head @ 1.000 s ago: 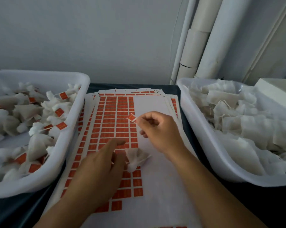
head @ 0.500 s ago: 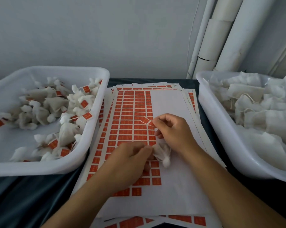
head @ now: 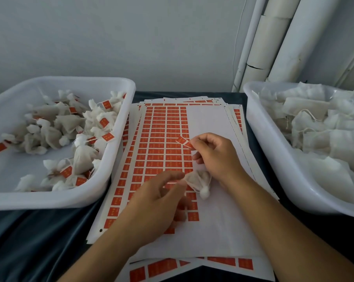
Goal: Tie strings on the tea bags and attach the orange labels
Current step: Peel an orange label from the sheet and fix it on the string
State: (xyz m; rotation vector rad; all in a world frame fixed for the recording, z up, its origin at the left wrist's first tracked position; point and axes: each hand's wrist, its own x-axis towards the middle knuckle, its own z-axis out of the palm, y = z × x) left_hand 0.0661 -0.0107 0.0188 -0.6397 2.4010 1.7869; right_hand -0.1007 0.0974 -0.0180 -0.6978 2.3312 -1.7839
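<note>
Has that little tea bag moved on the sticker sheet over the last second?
Cannot tell for sure: the camera moved too. Against the label sheet, the tea bag seems to lie a little higher on the orange grid, still held between the left hand and right hand.

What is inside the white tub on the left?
The left tub holds tied tea bags, many with orange labels, and bare floor at the front left. Bags lower in the heap are covered.

light: soft, even, dimmish | shadows: faint | edges: wide-angle bowing | blur: slight
</note>
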